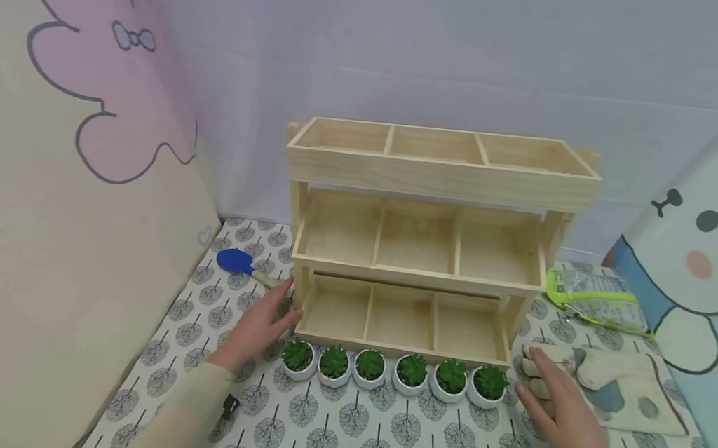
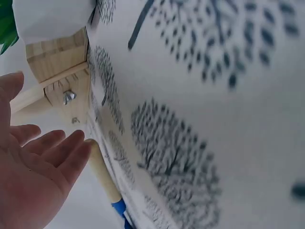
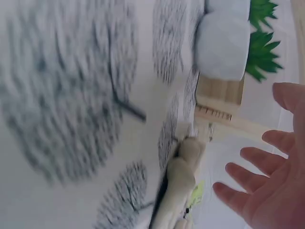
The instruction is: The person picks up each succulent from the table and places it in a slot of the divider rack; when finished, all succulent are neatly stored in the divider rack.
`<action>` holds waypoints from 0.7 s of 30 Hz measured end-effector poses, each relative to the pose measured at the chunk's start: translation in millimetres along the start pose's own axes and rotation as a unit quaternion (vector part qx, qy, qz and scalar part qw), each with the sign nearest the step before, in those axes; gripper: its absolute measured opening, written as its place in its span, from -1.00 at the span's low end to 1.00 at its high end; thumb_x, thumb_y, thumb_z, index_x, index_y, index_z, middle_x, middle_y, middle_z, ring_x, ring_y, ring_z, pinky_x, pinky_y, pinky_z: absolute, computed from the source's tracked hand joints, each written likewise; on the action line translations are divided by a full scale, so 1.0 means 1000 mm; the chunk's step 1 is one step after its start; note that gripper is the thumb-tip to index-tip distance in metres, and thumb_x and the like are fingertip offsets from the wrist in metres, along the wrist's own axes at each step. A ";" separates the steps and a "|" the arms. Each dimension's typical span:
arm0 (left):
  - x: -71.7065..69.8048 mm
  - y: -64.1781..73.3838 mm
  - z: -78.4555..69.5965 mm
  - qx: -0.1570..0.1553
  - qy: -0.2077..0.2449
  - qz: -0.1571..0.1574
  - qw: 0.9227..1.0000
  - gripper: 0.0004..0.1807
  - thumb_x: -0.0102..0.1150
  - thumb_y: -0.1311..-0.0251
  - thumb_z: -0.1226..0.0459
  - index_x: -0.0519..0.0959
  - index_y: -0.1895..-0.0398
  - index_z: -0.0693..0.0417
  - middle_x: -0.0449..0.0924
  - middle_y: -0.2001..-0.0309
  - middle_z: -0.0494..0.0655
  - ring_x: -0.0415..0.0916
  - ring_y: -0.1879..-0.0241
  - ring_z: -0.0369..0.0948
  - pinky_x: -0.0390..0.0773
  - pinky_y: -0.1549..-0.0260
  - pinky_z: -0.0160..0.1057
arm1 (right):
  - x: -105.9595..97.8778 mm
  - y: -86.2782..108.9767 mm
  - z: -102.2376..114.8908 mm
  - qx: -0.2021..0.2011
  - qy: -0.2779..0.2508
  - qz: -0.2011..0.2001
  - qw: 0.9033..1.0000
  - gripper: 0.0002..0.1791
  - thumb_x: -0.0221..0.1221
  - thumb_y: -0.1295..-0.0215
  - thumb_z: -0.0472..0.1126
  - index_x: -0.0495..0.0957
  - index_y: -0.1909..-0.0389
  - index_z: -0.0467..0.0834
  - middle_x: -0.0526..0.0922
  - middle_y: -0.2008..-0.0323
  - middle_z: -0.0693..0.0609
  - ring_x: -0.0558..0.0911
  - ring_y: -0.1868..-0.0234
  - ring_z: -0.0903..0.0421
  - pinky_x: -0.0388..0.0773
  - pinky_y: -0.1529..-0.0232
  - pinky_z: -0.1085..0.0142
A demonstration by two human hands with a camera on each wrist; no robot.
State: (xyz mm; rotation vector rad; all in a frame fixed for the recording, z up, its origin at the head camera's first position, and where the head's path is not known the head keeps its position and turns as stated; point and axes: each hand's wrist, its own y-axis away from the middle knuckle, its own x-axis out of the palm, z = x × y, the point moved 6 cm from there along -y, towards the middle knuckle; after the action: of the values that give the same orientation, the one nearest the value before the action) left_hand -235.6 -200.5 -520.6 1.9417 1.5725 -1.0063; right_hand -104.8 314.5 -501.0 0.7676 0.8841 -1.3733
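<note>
A three-tier wooden planter shelf [image 1: 445, 179], each tier split into three compartments, stands at the back of the table. Several small succulents in white pots [image 1: 411, 374] line up along its front. At the shelf's lower left corner is my left hand [image 1: 260, 329], fingers extended; whether it touches the wood I cannot tell. A blue trowel [image 1: 235, 261] lies just beyond it, its wooden handle [image 2: 102, 171] near the fingertips in the left wrist view. My right hand [image 1: 565, 417], fingers spread and holding nothing, hovers between the rightmost potted succulent [image 1: 488, 384] and a pair of cream gloves [image 1: 627, 393].
Behind the gloves lies a clear bag with lime-green trim [image 1: 600, 299]. A small black object [image 1: 230, 406] shows beside my left forearm. The tablecloth [image 1: 323, 432] has a tree print. Fabric walls [image 1: 448, 55] enclose the back and both sides.
</note>
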 end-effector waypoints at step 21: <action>0.024 0.009 0.006 -0.141 0.193 0.027 0.971 -0.17 0.25 -0.48 0.03 0.10 -0.69 -0.10 0.31 -0.52 0.13 0.32 -0.46 0.13 0.39 -0.40 0.14 | 0.040 0.019 0.020 0.048 -0.190 -0.020 0.980 -0.14 0.42 -0.35 0.04 0.30 -0.53 -0.24 0.42 -0.42 -0.32 0.52 -0.30 -0.37 0.55 -0.23 -0.22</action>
State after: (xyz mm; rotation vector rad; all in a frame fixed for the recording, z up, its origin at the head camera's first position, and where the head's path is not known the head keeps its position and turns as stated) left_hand -226.5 -192.1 -543.4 2.0433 1.7418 -0.3655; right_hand -84.9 278.9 -526.7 0.5351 0.5392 -1.5418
